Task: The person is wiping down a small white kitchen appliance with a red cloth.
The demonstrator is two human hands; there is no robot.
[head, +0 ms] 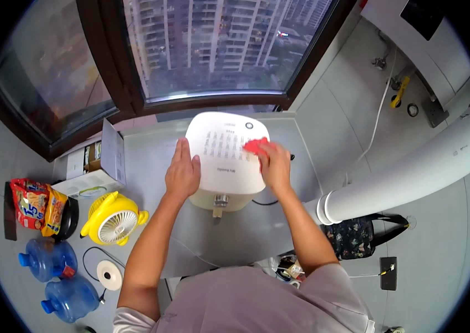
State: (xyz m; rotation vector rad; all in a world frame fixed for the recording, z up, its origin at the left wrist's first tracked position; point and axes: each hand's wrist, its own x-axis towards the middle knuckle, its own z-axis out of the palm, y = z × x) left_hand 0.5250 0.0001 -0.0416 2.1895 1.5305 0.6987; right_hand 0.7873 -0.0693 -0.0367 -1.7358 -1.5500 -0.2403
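Observation:
A white countertop water dispenser [226, 179] with a metal tap at its front stands on a grey counter before me; its top bears printed writing. My left hand [183, 172] lies flat against the appliance's left side, its fingers extended and holding nothing. A red cloth [255, 146] is bunched under the fingers of my right hand [275, 165], touching the right part of the white top. A dark cable comes out beside the appliance's lower right.
Left are an open white carton [112, 154], a yellow fan [137, 204], snack packets [31, 204] and blue water bottles [49, 260]. A white duct pipe [405, 172] slants in from the right above a floral bag [349, 239]. A brown-framed window [218, 102] stands behind the counter.

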